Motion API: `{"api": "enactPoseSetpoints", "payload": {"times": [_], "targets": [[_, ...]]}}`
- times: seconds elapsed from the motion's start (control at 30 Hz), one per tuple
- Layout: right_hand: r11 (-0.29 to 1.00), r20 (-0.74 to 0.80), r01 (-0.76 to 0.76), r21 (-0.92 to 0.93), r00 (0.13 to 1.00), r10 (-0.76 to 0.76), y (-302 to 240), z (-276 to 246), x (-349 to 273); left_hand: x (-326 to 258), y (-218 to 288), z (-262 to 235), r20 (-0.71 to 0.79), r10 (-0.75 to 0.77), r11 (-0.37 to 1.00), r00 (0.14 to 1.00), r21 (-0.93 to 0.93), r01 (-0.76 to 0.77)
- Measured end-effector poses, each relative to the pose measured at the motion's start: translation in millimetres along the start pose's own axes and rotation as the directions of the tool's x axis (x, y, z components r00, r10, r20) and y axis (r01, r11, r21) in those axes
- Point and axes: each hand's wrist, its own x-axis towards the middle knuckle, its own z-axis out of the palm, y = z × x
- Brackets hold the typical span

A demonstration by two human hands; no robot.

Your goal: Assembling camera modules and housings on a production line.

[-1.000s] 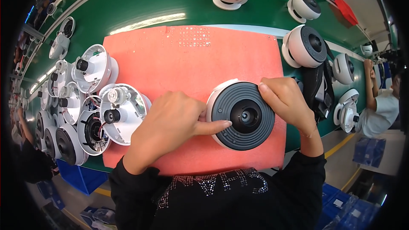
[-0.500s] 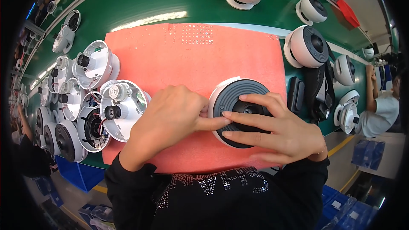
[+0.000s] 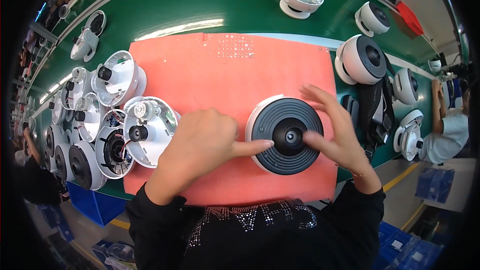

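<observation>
A round white camera (image 3: 285, 162) with a dark grey ringed face lies lens-up on the pink foam mat (image 3: 200, 80). My left hand (image 3: 197, 142) is at its left side, the thumb laid over the rim of the face and the other fingers curled against the side; their tips are hidden. On the right, my right hand (image 3: 342, 132) is spread, with nothing in it. Its thumb, slightly blurred, hovers near the lens, and its fingers are raised beside the right edge. The lens in the middle of the face is fully visible.
Open white camera shells (image 3: 117, 77) with lenses and wires crowd the left, beside closed cameras (image 3: 82, 165). Small clear studs (image 3: 236, 46) dot the mat's far edge. More cameras (image 3: 361, 59) and a black strap (image 3: 372, 112) lie right. A co-worker (image 3: 447, 125) sits far right.
My right hand has lifted off the camera's face and moved right, its fingers opening out and uncovering the lens. My left hand stays at the left rim. The whole view has shifted slightly.
</observation>
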Motion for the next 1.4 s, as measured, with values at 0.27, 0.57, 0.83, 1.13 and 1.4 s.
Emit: {"api": "enactPoseSetpoints", "payload": {"times": [0.27, 0.57, 0.83, 1.13, 1.4], "targets": [[0.829, 0.191, -0.324, 0.455, 0.945, 0.264, -4, 12, 0, -10, -2, 70, -0.182, -0.016, 0.258, 0.983, -0.951, -0.172], [0.944, -0.254, 0.204, 0.258, 0.957, -0.138, -8, -1, 35, -9, 21, 16, -0.6, 0.135, 0.718, 0.788, -0.489, -0.495], [0.735, -0.157, 0.19, 0.651, 0.981, -0.114, -17, -29, 87, 50, -1, 2, -0.698, -0.026, 0.068, 0.716, -0.715, -0.695], [0.888, -0.467, 0.412, -0.204, 0.756, -0.459, -15, 18, 113, 116, 1, -35, -0.528, -0.485, -0.4, 0.697, -0.575, -0.714], [0.927, -0.468, 0.374, -0.026, 0.815, -0.342, -2, 36, 122, 157, -43, -12, -0.731, -0.4, -0.341, 0.552, -0.441, -0.83]]}}
